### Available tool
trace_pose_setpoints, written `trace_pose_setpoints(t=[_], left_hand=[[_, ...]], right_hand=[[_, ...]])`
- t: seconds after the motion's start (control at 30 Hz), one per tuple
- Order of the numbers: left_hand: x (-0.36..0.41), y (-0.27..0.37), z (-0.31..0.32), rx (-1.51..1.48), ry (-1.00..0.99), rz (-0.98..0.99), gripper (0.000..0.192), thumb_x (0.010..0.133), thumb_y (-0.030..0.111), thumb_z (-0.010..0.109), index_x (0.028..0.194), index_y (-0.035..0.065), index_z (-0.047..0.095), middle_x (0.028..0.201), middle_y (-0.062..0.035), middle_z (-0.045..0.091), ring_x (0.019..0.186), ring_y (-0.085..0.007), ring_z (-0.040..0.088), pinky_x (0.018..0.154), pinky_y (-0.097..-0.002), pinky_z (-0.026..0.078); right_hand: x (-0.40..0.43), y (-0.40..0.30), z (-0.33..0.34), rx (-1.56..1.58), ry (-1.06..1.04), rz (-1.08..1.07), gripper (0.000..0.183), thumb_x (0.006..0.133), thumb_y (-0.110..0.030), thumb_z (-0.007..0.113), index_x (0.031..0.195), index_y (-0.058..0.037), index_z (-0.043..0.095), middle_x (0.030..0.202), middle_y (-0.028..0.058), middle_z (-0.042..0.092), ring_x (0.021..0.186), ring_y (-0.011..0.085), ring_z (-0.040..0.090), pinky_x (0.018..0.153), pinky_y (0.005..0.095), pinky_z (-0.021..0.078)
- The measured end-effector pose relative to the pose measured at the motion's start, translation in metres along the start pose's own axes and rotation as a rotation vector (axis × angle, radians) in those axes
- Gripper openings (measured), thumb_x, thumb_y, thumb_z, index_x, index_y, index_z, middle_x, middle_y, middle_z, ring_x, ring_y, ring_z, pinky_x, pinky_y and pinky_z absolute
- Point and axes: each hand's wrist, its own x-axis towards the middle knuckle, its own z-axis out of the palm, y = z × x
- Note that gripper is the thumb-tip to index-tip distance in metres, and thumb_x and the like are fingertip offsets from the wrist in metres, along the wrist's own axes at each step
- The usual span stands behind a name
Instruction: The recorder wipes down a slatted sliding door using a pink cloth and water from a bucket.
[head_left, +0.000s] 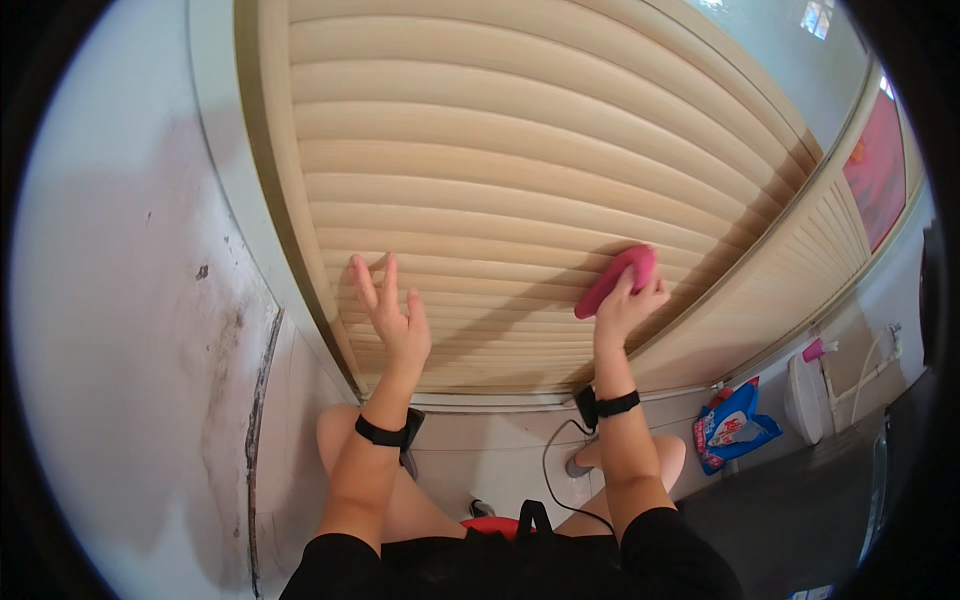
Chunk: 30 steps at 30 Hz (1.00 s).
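A tall cream louvered sliding door panel (480, 202) fills the view before me. My right hand (630, 300) grips a folded pink cloth or sponge (611, 283) against its slats, on the right side. Near the door's left edge, my left hand (392, 311) is raised with its fingers spread, holding nothing; its fingertips are at the slats, though contact cannot be told. Each wrist wears a black strap with a dark device.
Stained white wall (180, 247) stands at the left. At the right are a second louvered panel (765, 300), a blue plastic bag (735, 435), a white basin (804, 401) and a dark appliance or cabinet (795, 480). A black cable (551, 480) hangs below my right wrist.
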Motion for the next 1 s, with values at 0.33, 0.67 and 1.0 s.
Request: trace_pose_setpoints(t=[0.33,0.67,1.0], left_hand=[[-0.002,-0.009,-0.001,-0.019,0.090,0.042,0.053,0.083,-0.001,0.051,0.135,0.0003,0.048,0.153,-0.0198,0.025,0.141,-0.0420,0.020,0.113,-0.0507,0.019],[0.013,-0.023,-0.020,-0.139,0.253,-0.168,0.049,0.086,-0.001,0.046,0.134,-0.0009,0.044,0.146,-0.0232,0.032,0.136,-0.0379,0.030,0.111,-0.0468,0.023],[0.003,-0.030,-0.003,-0.015,0.276,-0.093,0.053,0.084,0.002,0.049,0.136,-0.0011,0.043,0.147,-0.0237,0.033,0.138,-0.0410,0.024,0.113,-0.0515,0.016]], right_hand=[[-0.014,-0.204,0.078,0.296,-0.236,-0.696,0.055,0.075,-0.019,0.069,0.128,-0.0128,0.057,0.116,0.0156,0.049,0.108,0.0308,0.048,0.092,0.0447,0.0374],[-0.071,-0.098,0.043,-0.055,-0.682,-1.065,0.059,0.073,-0.015,0.063,0.131,-0.0241,0.056,0.115,0.0064,0.056,0.100,0.0238,0.054,0.081,0.0397,0.0462],[0.017,-0.219,0.080,0.512,-0.151,-0.987,0.047,0.067,-0.003,0.069,0.114,-0.0107,0.067,0.106,0.0108,0.058,0.094,0.0305,0.054,0.083,0.0407,0.0459]])
